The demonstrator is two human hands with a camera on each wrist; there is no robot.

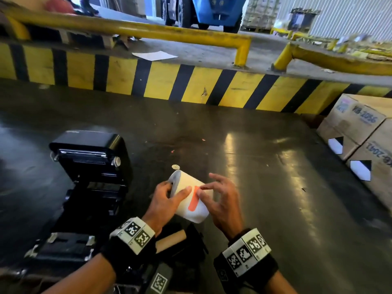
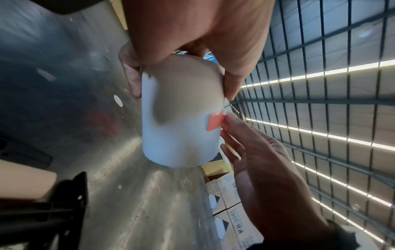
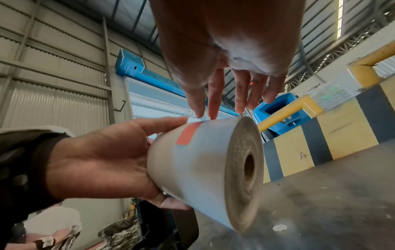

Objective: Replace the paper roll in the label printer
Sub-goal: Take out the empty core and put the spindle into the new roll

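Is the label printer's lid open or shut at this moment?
Open. The label printer has its lid tipped back, exposing the roll bay, while the new paper roll is outside it, held in the hands.

Bare floor (image 1: 244,145) lies open ahead and rightward. The open label printer (image 1: 89,166) blocks the left; cardboard boxes (image 1: 358,132) and striped curb (image 1: 191,85) bound it.

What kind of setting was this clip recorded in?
Most likely a warehouse loading area: a yellow-and-black striped concrete kerb, yellow steel guard rails, a blue industrial vehicle and stacked brown cardboard cartons surround the floor.
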